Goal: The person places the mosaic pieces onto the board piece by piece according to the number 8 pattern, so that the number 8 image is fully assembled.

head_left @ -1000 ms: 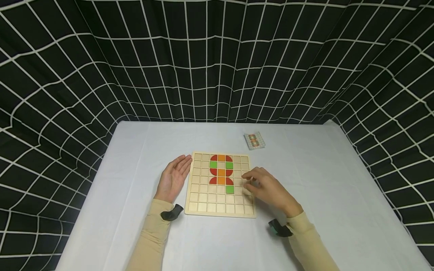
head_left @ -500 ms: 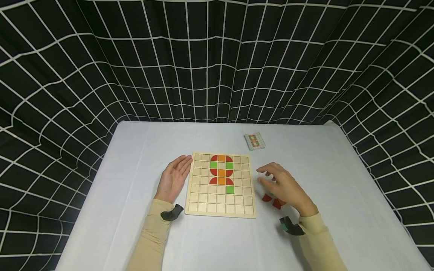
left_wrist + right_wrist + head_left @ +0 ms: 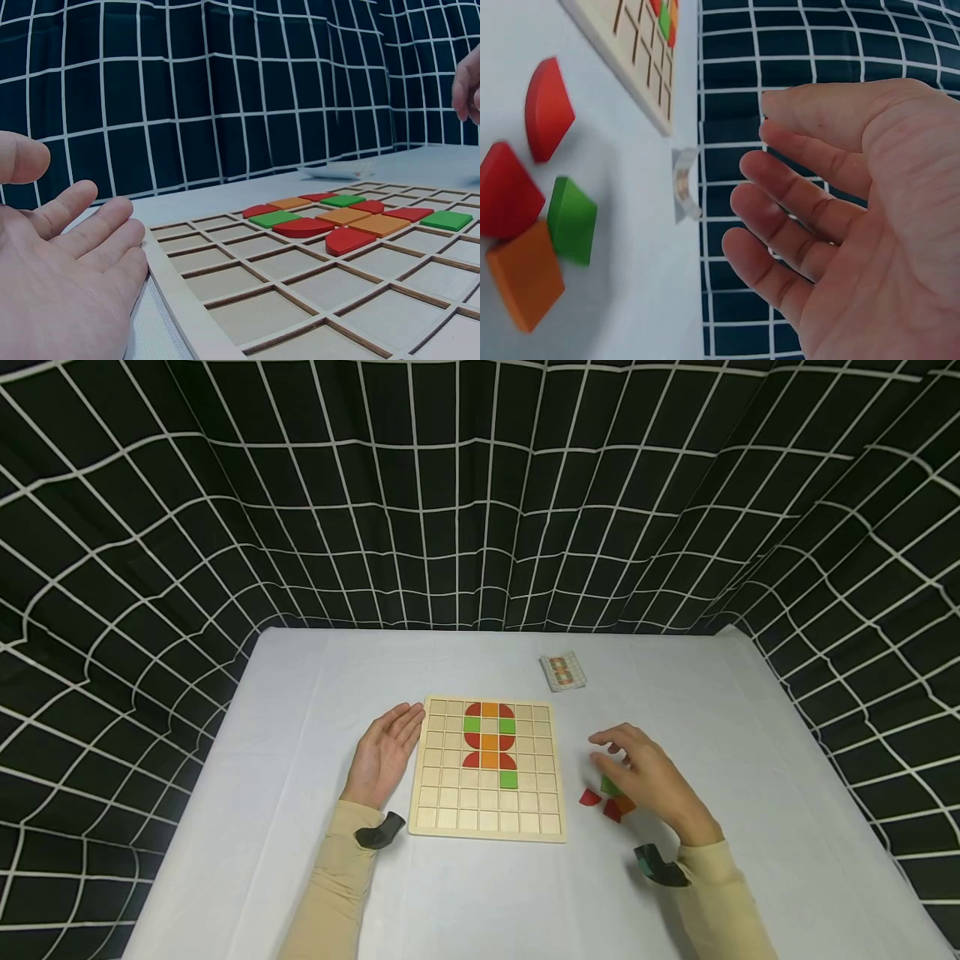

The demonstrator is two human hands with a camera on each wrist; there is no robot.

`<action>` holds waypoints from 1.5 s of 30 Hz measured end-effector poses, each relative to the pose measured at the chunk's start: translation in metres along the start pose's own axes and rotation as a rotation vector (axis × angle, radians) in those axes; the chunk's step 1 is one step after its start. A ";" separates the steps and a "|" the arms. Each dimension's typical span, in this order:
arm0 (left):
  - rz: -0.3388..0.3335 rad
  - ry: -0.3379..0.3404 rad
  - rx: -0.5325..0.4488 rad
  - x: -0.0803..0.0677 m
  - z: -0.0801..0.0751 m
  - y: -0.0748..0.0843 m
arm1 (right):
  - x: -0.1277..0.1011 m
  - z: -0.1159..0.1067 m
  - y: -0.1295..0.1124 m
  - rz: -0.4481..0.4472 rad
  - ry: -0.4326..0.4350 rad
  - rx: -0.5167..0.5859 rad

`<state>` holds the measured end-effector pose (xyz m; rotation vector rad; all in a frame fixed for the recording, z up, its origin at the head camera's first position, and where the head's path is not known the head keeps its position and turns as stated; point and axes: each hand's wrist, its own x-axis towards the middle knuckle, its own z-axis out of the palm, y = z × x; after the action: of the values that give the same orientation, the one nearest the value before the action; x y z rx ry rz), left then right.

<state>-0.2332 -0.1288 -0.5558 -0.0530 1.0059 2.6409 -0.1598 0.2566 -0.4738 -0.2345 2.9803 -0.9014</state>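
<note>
Head view high, looking down; wrist views low, close; all share board.

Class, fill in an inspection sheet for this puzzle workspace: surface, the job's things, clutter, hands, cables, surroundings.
Surface: table under a white cloth.
Job's things: wooden grid board with red, orange and green tiles set in its far rows; four loose tiles, two red, one green, one orange, lie right of the board.
Clutter: small pattern card beyond the board.
Hands: left hand lies flat against the board's left edge; right hand hovers over the loose tiles, grip empty.
Cables: nothing seen.
Surroundings: black curtain with white grid lines.
</note>
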 end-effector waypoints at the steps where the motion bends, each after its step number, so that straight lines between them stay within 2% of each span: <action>1: 0.000 0.001 -0.001 0.000 0.000 0.000 | -0.001 0.000 0.002 0.006 -0.003 -0.003; 19: 0.002 0.016 -0.035 0.001 -0.001 -0.001 | -0.013 0.000 0.017 0.108 -0.073 -0.008; 27: 0.004 0.011 -0.041 0.001 -0.001 -0.002 | -0.018 0.003 0.023 0.122 -0.089 -0.008; 35: 0.002 0.009 -0.046 0.001 -0.001 -0.002 | -0.023 0.009 0.028 0.092 -0.080 0.001; 45: 0.009 -0.002 -0.034 0.002 -0.003 -0.003 | -0.026 0.009 0.029 0.142 -0.110 -0.036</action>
<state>-0.2344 -0.1283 -0.5602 -0.0533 0.9632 2.6657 -0.1371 0.2796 -0.4985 -0.0696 2.8704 -0.7941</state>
